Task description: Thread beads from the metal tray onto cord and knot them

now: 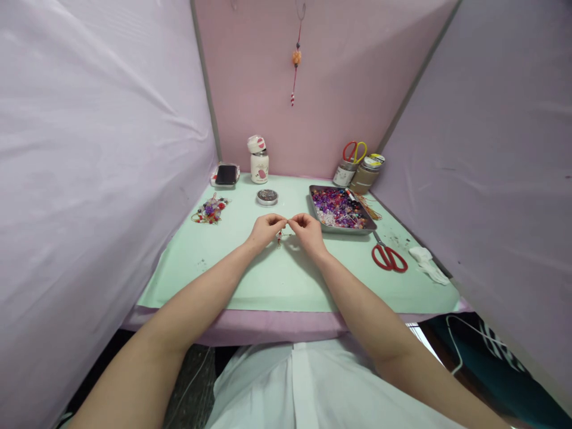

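Note:
My left hand (264, 230) and my right hand (307, 230) meet above the middle of the pale green mat (286, 274). Both are pinched closed, fingertips almost touching. Between them runs a thin cord with a small beaded piece (279, 238) hanging just below the left fingers. The cord itself is too fine to see clearly. A metal tray of purple and pink beads (340, 209) lies just right of my right hand.
Red scissors (388, 258) and a white crumpled cloth (428, 263) lie at the right. A small round tin (267, 196), a white bottle (259, 161), a phone (226, 174) and jars holding scissors (357, 167) stand at the back. Finished bead pieces (211, 210) rest at the left. Fabric walls enclose the table.

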A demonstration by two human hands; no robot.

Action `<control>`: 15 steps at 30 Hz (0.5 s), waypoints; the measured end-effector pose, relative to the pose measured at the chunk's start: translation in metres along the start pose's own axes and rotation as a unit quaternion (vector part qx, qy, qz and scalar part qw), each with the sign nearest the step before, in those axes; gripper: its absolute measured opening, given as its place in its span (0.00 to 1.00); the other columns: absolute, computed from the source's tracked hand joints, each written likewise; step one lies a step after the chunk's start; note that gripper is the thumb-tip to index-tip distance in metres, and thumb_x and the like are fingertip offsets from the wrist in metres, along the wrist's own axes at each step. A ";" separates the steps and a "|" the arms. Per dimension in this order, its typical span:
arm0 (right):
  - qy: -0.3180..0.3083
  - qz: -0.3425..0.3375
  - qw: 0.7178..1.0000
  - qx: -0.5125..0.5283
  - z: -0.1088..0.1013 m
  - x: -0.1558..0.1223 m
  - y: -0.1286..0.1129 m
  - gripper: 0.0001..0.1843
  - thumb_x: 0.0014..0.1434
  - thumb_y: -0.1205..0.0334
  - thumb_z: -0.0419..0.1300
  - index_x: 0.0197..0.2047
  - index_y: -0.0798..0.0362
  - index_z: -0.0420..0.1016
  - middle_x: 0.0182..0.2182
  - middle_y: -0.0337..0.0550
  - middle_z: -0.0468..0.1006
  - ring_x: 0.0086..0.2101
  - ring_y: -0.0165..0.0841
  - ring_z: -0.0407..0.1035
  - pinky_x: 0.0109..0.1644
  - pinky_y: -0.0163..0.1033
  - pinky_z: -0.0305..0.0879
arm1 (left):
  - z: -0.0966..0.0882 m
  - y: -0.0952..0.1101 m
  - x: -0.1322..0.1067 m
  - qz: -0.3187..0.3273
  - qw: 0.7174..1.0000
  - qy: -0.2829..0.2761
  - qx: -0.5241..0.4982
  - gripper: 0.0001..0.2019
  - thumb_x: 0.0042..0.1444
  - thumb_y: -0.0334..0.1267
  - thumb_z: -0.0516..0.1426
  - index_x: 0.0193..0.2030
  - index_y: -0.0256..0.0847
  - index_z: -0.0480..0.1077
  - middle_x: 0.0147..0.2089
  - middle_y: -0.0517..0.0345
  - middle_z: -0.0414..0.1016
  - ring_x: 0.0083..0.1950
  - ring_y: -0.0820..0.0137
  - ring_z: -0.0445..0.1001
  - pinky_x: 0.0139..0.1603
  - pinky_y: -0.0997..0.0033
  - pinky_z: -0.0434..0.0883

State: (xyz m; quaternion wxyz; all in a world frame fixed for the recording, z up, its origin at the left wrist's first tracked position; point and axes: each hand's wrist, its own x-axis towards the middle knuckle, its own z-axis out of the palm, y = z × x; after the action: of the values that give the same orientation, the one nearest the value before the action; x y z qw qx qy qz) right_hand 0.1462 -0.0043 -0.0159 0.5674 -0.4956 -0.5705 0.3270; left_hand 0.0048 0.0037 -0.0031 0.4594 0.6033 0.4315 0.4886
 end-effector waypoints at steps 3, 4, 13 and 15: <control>-0.002 -0.016 1.000 -0.006 0.000 -0.001 -0.003 0.09 0.48 0.56 0.60 0.26 0.53 0.70 0.24 0.38 0.72 0.27 0.29 0.64 0.36 0.36 0.62 | -0.001 -0.002 0.001 -0.014 1.000 -0.001 -0.021 0.10 0.46 0.42 0.58 0.24 0.37 0.72 0.26 0.58 0.71 0.29 0.74 0.64 0.34 0.71 0.62; -0.004 -0.019 1.000 -0.006 0.000 -0.002 -0.003 0.09 0.48 0.56 0.60 0.26 0.53 0.70 0.25 0.38 0.73 0.28 0.29 0.64 0.37 0.37 0.62 | -0.001 -0.003 0.002 -0.022 0.999 -0.005 -0.031 0.10 0.47 0.42 0.58 0.24 0.37 0.71 0.25 0.59 0.70 0.28 0.74 0.64 0.34 0.72 0.61; -0.014 -0.031 0.999 -0.007 0.002 -0.003 -0.004 0.09 0.48 0.57 0.60 0.28 0.54 0.73 0.27 0.41 0.76 0.30 0.31 0.67 0.39 0.38 0.64 | -0.003 -0.014 0.008 -0.063 0.988 -0.045 -0.132 0.12 0.47 0.43 0.60 0.23 0.36 0.69 0.24 0.60 0.66 0.24 0.78 0.59 0.28 0.73 0.56; -0.018 -0.036 0.999 -0.009 0.002 -0.004 -0.003 0.09 0.48 0.57 0.60 0.28 0.54 0.73 0.28 0.41 0.76 0.30 0.31 0.67 0.40 0.38 0.64 | -0.003 -0.013 0.007 -0.066 0.987 -0.046 -0.139 0.12 0.47 0.44 0.60 0.23 0.36 0.68 0.23 0.61 0.65 0.24 0.78 0.59 0.27 0.73 0.55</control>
State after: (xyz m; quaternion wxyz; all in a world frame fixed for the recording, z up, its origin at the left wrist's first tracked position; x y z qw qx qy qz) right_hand 0.1430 -0.0080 -0.0149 0.5638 -0.4738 -0.6010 0.3106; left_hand 0.0023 0.0134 -0.0140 0.5891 0.5257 0.3767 0.4845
